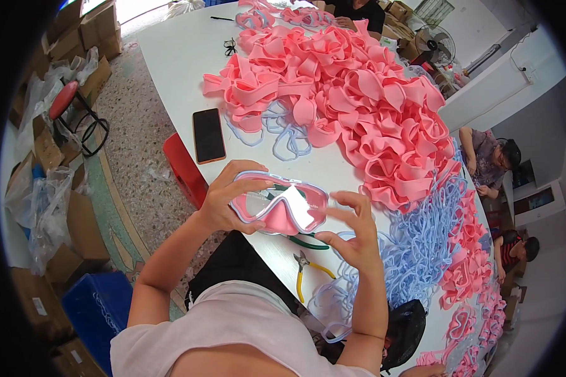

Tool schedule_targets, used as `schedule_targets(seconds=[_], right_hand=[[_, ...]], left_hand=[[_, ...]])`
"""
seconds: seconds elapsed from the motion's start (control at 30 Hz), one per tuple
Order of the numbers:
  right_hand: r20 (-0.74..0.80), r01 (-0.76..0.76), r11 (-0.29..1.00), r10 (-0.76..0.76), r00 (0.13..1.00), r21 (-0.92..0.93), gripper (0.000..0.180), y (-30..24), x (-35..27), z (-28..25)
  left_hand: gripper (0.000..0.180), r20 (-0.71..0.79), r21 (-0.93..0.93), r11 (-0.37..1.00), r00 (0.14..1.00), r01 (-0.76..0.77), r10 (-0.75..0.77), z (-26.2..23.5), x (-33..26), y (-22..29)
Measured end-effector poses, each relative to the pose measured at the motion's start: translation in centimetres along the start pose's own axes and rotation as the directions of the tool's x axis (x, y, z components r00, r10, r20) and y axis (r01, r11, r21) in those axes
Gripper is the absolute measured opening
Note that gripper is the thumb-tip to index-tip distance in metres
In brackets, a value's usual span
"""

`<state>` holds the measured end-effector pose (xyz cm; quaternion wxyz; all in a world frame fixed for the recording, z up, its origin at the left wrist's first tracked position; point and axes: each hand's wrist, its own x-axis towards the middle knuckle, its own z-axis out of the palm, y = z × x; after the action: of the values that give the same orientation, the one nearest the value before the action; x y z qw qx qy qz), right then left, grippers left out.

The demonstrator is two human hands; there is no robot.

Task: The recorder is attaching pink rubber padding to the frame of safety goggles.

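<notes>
A pink swim mask (pixel 278 218) with a pale lilac rim and clear lenses is held up over the table's near edge. My left hand (pixel 223 196) grips its left side, fingers along the top and thumb below. Just off its right end is my right hand (pixel 358 235), thumb and fingers apart with nothing visible between them. Beneath the mask lies a green-handled tool (pixel 309 244), partly hidden. Yellow-handled cutting pliers (pixel 300 276) rest nearer me on the white table (pixel 176 69).
A large heap of pink pieces (pixel 333 81) covers the table's middle, beside tangled pale-blue strips (pixel 415 257). A phone (pixel 209 135) lies left. A red stool (pixel 183 169) stands at the table's edge, a blue crate (pixel 97 308) on the floor. Several people sit around the table.
</notes>
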<state>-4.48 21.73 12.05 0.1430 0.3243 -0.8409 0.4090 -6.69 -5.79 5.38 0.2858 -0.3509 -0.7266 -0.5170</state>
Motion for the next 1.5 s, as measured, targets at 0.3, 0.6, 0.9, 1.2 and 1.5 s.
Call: schedule_targets(seconds=[0.3, 0.6, 0.9, 1.2, 1.5], right_hand=[[0.163, 0.066, 0.998, -0.069, 0.984, 0.024, 0.021, 0.2, 1.1, 0.2], [0.227, -0.503, 0.743, 0.45, 0.864, 0.44, 0.024, 2.4, 0.2, 1.1], [0.205, -0.591, 0.591, 0.591, 0.78, 0.549, 0.022, 4.8, -3.4, 3.0], [-0.376, -0.619, 0.734, 0.509, 0.774, -0.28, 0.025, 9.7, -4.3, -6.6], [-0.063, -0.635, 0.49, 0.761, 0.646, -0.597, 0.019, 15.1, -8.0, -7.8]], left_hand=[[0.061, 0.046, -0.008, 0.999, 0.998, -0.043, 0.043, 0.0, 0.2, 0.7], [0.061, 0.042, 0.039, 0.993, 0.993, -0.115, 0.114, 0.3, 0.6, 1.1], [0.065, 0.182, 0.072, 0.994, 0.981, -0.083, 0.068, 2.4, -1.1, 0.0], [0.053, -0.076, 0.122, 0.983, 0.988, 0.14, -0.131, 2.3, -3.0, -0.9], [0.067, -0.222, 0.252, 0.934, 0.955, 0.253, -0.198, 0.3, -4.5, -1.1]])
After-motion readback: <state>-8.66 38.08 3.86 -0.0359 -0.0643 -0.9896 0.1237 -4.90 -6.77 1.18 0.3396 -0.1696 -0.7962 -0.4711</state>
